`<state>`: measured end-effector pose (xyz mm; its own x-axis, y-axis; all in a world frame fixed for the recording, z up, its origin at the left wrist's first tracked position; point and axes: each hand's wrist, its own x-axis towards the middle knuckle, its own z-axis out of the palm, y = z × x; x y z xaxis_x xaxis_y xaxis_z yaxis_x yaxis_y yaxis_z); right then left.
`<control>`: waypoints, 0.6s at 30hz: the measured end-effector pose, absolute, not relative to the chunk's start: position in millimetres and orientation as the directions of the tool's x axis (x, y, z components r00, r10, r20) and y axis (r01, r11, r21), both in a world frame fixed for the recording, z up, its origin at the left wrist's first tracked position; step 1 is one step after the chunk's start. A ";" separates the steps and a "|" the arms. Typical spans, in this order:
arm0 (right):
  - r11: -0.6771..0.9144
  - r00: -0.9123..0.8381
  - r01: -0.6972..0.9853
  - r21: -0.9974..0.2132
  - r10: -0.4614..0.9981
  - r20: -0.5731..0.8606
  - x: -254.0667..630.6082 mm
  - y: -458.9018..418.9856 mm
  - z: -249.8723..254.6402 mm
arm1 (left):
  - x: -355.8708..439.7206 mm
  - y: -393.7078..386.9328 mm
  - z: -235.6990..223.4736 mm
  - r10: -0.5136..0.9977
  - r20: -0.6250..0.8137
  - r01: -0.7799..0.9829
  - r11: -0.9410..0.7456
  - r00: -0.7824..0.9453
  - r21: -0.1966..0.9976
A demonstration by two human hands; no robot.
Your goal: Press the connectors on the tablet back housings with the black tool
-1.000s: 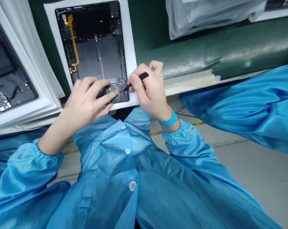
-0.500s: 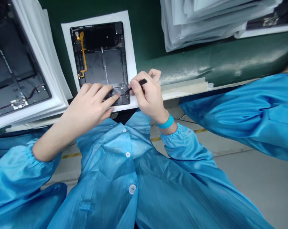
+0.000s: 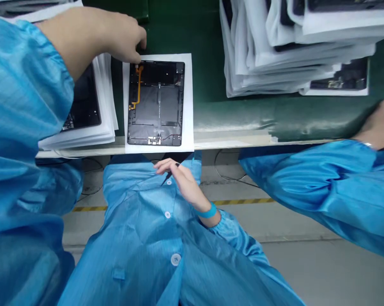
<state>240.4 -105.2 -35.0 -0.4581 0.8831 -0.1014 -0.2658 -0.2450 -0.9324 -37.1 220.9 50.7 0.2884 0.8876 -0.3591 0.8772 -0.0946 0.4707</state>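
My right hand is closed around thin black tweezers, held in front of my coat below the bench edge, the pointed tip angled down. A black tablet casing, its inside facing up, lies on a white foam sheet at the bench edge. Along the casing's left side runs an orange flex cable. At its upper left corner is my left hand, palm down, with bent fingers and a gap between thumb and forefinger. Whether a fingertip touches the corner or the sheet is unclear.
To the left, a stack of casings on white sheets is partly behind my left arm. A taller stack of white sheets and casings stands at the back right. A co-worker's hand rests on the green bench at the far right.
Both hands have left the casing's lower edge: my left reached up to its upper left corner, my right drew back with the tweezers. The casing appears lower and straighter as the view shifted.
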 end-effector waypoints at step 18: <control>-0.251 -0.067 -0.006 -0.968 0.966 -0.250 249.0 -117.4 -44.1 | -29.1 150.7 126.6 0.830 -0.450 0.930 -0.201 0.329 0.307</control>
